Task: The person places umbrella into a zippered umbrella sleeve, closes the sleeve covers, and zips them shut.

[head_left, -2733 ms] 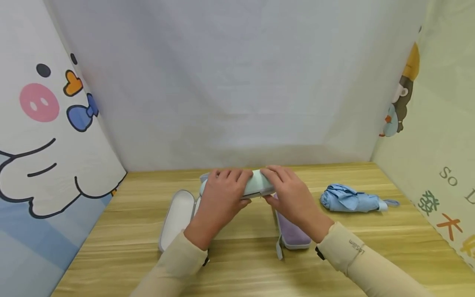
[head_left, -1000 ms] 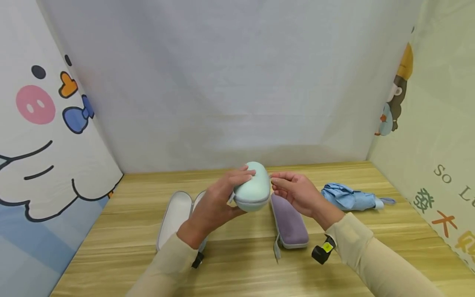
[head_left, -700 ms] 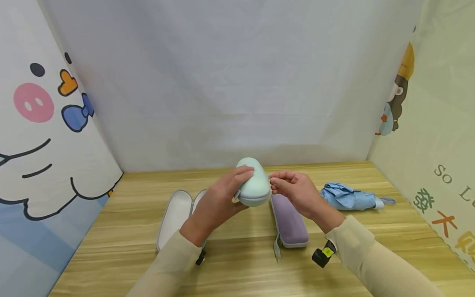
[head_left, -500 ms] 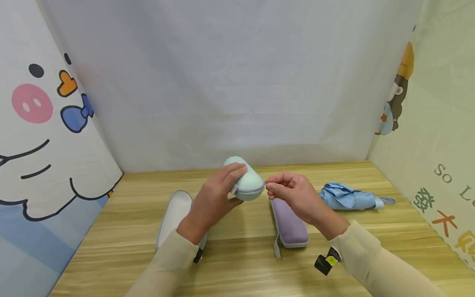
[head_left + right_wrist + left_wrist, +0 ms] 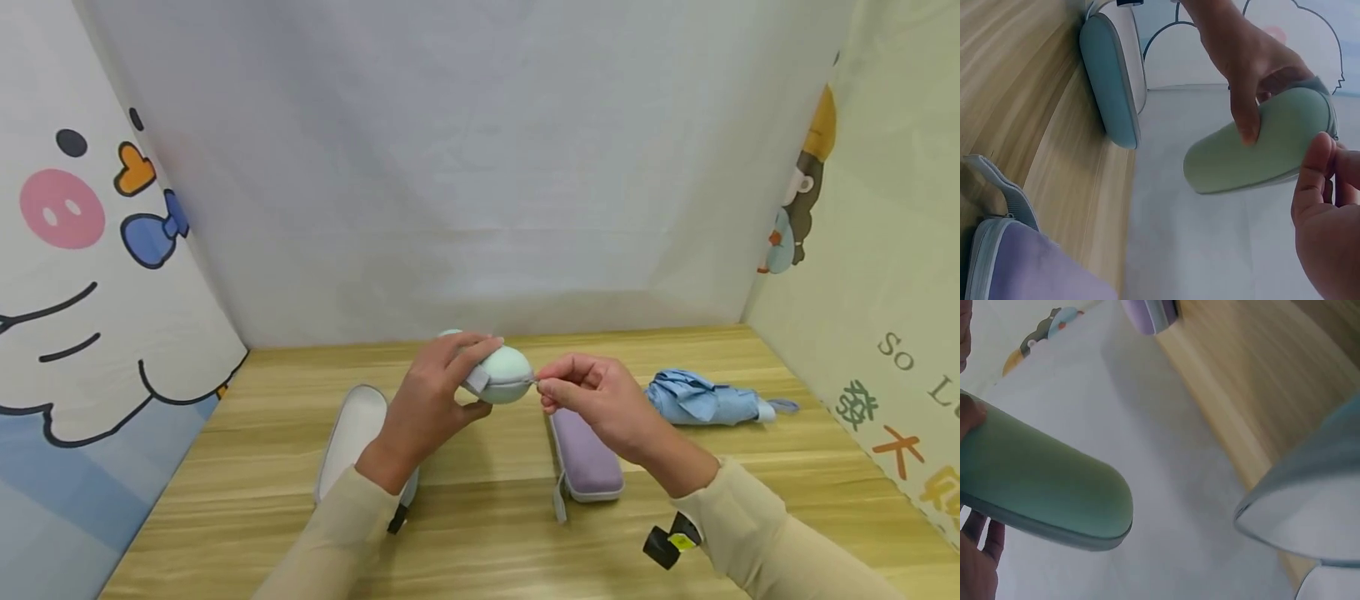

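Observation:
A mint-green zippered glasses case [image 5: 506,367] is held above the table, closed, one end facing me. My left hand [image 5: 431,396] grips it from the left, fingers over the top and thumb underneath. At its right front corner, my right hand [image 5: 603,404] pinches the zipper pull, which the fingertips mostly hide. A grey fabric loop [image 5: 477,380] hangs beside the left fingers. In the right wrist view the green case [image 5: 1235,156] appears between both hands; the left wrist view shows its far rounded end [image 5: 1085,494].
An open case with a white lining [image 5: 351,437] lies at the left, partly behind my left forearm. Below my right hand lies a closed purple case [image 5: 588,454]. A folded blue umbrella [image 5: 708,402] is to the right. Fabric walls enclose the wooden table [image 5: 480,533].
First both hands held the case crosswise. It was then turned end-on, and the right hand came to the zipper at its right side. Lately the case has tilted and shifted slightly left.

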{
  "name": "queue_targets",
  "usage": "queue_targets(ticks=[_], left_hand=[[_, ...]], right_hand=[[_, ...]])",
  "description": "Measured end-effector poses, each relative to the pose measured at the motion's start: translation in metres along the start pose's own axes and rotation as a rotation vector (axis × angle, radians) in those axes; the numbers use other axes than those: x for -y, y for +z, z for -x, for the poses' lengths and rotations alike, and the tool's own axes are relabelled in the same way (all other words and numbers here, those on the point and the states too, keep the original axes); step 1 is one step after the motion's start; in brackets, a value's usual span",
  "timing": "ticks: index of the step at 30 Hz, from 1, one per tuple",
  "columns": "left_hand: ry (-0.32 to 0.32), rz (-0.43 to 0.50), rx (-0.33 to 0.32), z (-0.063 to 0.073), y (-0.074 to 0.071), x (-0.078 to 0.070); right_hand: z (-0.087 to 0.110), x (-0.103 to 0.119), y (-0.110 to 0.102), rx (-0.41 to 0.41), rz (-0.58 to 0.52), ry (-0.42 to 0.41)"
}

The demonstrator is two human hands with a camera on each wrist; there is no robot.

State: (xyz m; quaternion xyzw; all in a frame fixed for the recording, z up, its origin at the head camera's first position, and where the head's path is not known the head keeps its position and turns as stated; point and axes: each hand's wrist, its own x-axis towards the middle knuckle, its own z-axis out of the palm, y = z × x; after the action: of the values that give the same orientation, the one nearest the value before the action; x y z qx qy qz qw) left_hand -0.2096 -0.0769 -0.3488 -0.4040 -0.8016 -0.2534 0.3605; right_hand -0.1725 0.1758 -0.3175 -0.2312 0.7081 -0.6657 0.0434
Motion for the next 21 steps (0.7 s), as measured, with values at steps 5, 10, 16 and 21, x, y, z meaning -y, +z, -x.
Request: queue_targets(ticks=[5, 10, 16, 21], left_hand=[[-0.093, 0.155, -0.011, 0.004, 0.003, 0.003], [-0.065, 0.162, -0.029, 0.005, 0.004, 0.006], [0.005, 0.110, -0.051, 0.004, 0.002, 0.000], [0.073, 0.041, -0.066, 0.002, 0.001, -0.001]], right_hand=[[-0.001, -0.003, -0.007, 0.007, -0.012, 0.003], [-0.001, -0.008, -0.015, -0.006, -0.022, 0.009], [0.000, -0.011, -0.025, -0.026, -0.074, 0.014], [-0.001, -0.013, -0.029, -0.016, -0.156, 0.003]])
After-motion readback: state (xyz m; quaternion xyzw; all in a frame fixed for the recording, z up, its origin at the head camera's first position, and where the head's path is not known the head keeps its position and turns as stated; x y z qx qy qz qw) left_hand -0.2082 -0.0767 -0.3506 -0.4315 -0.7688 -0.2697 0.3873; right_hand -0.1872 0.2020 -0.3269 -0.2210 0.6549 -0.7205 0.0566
